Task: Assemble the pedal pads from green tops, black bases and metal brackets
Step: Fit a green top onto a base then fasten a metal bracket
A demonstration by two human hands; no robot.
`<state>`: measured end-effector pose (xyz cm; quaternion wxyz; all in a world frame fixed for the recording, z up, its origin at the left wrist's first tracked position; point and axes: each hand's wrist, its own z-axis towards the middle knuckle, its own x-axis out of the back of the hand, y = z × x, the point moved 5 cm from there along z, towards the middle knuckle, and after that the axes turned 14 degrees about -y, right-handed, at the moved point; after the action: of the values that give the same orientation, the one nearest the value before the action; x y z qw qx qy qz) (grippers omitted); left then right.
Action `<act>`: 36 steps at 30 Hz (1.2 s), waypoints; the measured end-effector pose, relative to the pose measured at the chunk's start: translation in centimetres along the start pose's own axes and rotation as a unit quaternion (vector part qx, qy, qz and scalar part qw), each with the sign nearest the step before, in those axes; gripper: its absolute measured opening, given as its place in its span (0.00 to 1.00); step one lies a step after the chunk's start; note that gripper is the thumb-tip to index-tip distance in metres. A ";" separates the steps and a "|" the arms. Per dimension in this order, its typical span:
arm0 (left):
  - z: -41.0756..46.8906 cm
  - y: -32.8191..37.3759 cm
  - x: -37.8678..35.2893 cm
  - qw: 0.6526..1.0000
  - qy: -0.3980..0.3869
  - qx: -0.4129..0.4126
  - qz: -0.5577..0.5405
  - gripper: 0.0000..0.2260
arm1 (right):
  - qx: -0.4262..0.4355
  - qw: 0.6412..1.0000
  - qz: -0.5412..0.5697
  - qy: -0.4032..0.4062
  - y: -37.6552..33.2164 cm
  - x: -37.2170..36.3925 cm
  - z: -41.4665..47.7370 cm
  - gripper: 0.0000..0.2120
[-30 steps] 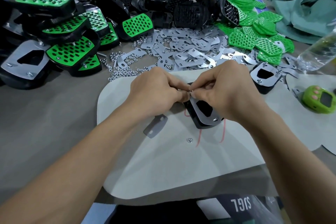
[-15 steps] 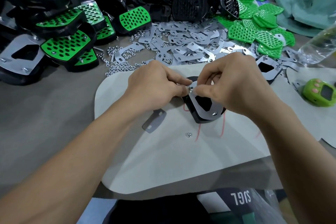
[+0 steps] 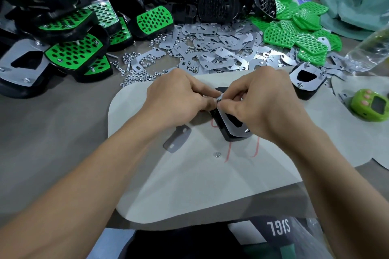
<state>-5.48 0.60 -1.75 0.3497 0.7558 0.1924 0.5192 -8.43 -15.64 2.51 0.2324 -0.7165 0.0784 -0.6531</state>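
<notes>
Grey table [image 3: 52, 132] as work surface, with a pale rounded mat [image 3: 189, 185] in the middle, near the front edge. On this mat, between both hands, 1 black base [image 3: 231, 137] with 1 metal bracket [image 3: 226, 121] laid on top of it, tilted, lower end down on the mat beside some red pen lines [image 3: 228, 153].

Left hand [image 3: 179, 101] with fingers curled, thumb and forefinger pinching at the upper corner of the metal bracket. Right hand [image 3: 263, 103] curled too, pinching at the same corner from the other side, the fingertips of both hands almost touching. Between them something small and silvery, too small to tell what exactly.

Just beside the left wrist, flat on the mat, 1 loose metal plate [image 3: 176, 139] with 2 slots. A little below the black base, 1 single nut [image 3: 216, 155].

Behind the mat, a wide heap of brackets [image 3: 221, 48], and to its left a scatter of small nuts [image 3: 139, 69]. Further back, a heap of black bases [image 3: 210, 4]; to the right of it, a heap of green tops [image 3: 294, 35]. At far left, a pile of finished pads [image 3: 73, 52], green on black, some turned over with the bracket side up. To the right of the mat, 1 more base with bracket [image 3: 307, 80], and near it a small green counter [image 3: 372, 107] and a clear plastic bottle [image 3: 370, 52] lying on its side.
</notes>
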 end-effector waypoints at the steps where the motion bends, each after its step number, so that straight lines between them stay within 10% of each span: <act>1: 0.0 0.0 0.0 1.000 0.001 0.001 0.000 0.08 | 0.004 1.000 -0.006 -0.001 -0.1 0.0 -0.1 0.02; 16: -0.2 0.3 0.1 1.000 -0.003 -0.003 0.007 0.09 | 0.023 0.996 0.081 0.017 0.0 0.1 -0.1 0.09; 36: -1.0 0.9 0.1 1.000 -0.019 0.014 -0.011 0.15 | 0.089 0.972 -0.189 -0.110 -3.7 1.2 1.1 0.07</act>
<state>-6.42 0.42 -0.85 0.3486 0.7682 0.2007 0.4981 -7.97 -12.59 5.15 0.1750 -0.7623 -0.1431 -0.6064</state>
